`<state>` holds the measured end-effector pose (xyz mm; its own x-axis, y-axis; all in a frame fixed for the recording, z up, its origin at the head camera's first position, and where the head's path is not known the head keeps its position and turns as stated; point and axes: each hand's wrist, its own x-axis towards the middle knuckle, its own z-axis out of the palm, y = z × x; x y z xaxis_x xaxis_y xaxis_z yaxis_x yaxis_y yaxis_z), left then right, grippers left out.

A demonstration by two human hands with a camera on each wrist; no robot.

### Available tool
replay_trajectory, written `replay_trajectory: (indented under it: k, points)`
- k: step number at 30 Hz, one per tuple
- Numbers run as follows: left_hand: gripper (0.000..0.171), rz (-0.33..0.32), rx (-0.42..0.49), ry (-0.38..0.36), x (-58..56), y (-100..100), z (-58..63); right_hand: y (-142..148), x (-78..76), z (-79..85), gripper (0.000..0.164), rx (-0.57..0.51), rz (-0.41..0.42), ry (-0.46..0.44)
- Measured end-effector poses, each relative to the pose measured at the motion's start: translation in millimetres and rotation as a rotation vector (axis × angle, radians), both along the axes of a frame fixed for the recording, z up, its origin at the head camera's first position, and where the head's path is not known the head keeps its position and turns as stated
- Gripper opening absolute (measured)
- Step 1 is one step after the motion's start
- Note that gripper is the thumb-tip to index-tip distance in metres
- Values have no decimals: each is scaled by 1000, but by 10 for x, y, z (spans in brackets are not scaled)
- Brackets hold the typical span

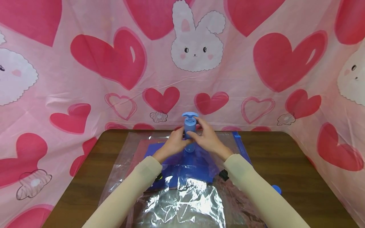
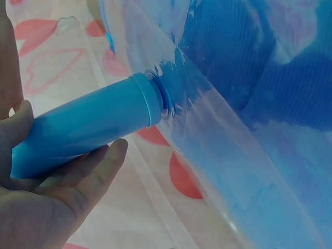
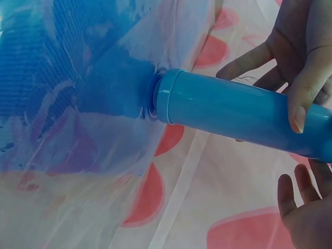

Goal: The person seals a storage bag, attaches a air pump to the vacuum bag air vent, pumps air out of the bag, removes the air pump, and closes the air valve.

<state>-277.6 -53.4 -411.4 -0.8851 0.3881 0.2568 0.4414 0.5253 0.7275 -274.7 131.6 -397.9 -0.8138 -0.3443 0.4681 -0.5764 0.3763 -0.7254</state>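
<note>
A blue hand pump (image 1: 190, 126) stands upright on a clear plastic storage bag (image 1: 182, 205), its lower end on the bag's round valve (image 3: 154, 96). Folded blue ribbed cloth (image 2: 228, 57) shows through the plastic. From the left, my left hand (image 1: 174, 142) holds the pump's barrel, thumb on one side and fingers (image 2: 106, 166) on the other. My right hand (image 1: 207, 136) grips the barrel from the right, its thumb (image 3: 303, 101) lying across it. The T-shaped handle (image 1: 190, 114) sits at the top, just above the right hand's raised index finger.
The bag lies wrinkled over a dark wooden table (image 1: 273, 158), with a blue zip strip (image 1: 242, 147) along its right side. A small round blue piece (image 1: 276, 189) lies right of my right forearm. Pink heart-patterned cloth (image 1: 159, 79) hangs around the table.
</note>
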Motion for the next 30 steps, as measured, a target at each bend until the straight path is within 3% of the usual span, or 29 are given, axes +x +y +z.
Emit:
replay_trajectory:
  k: [9, 12, 17, 20, 24, 30]
  points:
    - [44, 1, -25, -28, 4, 31, 5, -30, -31, 5, 77, 5, -78, -10]
    - [42, 3, -33, -16, -4, 34, -2, -14, -33, 4, 81, -10, -40, -10]
    - [39, -8, -23, -23, -5, 22, 5, 20, -9, -1, 70, -48, 30, 17]
    - [43, -9, -19, -33, -4, 24, 16, 22, 6, 15, 63, -42, -3, 1]
    - [45, -2, -14, -32, -9, 35, 12, 1, 5, 37, 69, -36, -58, -40]
    - [44, -18, -11, -22, -11, 35, -2, -28, -40, 23, 68, -21, -86, 0]
